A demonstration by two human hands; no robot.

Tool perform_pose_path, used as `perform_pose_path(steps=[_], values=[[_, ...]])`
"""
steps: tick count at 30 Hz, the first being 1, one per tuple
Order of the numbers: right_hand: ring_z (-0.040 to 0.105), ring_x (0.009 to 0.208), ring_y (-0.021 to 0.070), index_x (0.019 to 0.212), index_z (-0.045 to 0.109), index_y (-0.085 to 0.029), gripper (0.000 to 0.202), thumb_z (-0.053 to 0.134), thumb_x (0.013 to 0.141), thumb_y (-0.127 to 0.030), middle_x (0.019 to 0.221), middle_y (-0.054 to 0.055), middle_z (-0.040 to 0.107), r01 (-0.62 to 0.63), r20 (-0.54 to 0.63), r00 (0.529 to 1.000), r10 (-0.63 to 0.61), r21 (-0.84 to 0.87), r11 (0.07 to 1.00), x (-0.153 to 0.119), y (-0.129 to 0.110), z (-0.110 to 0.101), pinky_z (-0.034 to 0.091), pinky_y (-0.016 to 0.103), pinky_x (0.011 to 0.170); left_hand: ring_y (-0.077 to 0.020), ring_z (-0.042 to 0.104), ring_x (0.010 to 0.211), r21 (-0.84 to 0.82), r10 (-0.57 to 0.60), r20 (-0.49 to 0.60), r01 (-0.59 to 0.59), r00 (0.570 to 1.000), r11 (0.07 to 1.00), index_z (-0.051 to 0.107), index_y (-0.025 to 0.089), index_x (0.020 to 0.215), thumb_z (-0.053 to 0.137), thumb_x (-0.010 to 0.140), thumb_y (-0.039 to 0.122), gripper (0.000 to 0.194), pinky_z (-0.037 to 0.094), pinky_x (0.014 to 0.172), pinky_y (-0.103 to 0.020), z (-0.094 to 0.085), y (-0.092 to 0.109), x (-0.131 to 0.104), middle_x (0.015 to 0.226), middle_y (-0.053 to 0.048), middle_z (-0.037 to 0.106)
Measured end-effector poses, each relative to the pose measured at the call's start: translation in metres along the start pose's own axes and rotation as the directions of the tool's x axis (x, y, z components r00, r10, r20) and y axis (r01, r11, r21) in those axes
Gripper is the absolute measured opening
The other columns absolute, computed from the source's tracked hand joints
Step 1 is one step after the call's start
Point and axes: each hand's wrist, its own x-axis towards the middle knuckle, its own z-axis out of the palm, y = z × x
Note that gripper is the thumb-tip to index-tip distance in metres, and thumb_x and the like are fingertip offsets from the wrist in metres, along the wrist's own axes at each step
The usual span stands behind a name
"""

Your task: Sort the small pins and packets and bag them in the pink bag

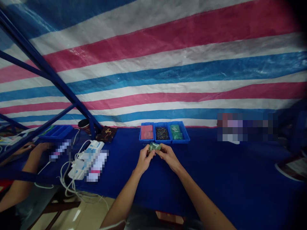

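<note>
Just in front of three joined blue bins, my left hand (144, 158) and my right hand (168, 156) pinch a small green packet (154, 146) between them, one at each side. Small items show through the packet, too small to tell apart. The left bin (146, 132) holds pink pieces, the middle bin (162, 133) many thin metal screws or nails, and the right bin (177, 131) green packets much like the held one.
A white power strip (82, 161) with tangled cables lies at the left, beside a dark wrapper (107, 133) and a cup (84, 125). Another person's arm (32, 163) rests at far left behind blue frame bars (51, 75). A round object (294, 167) stands at far right.
</note>
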Motion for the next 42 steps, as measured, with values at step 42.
perform_pose_path(steps=[42], values=[[0.039,0.052,0.0094,0.073,0.055,-0.018,0.037,0.072,0.080,-0.050,0.057,-0.005,0.047,-0.034,-0.005,0.999,0.034,-0.019,0.999,0.001,0.004,-0.002,0.027,0.024,0.050,-0.0113,0.050,0.060,0.021,0.006,-0.041,-0.005,0.999,1.000,0.056,0.016,0.081,0.060,0.090,0.048,0.033,0.039,0.060,-0.022,-0.002,0.004,0.000,0.068,0.001,0.056]])
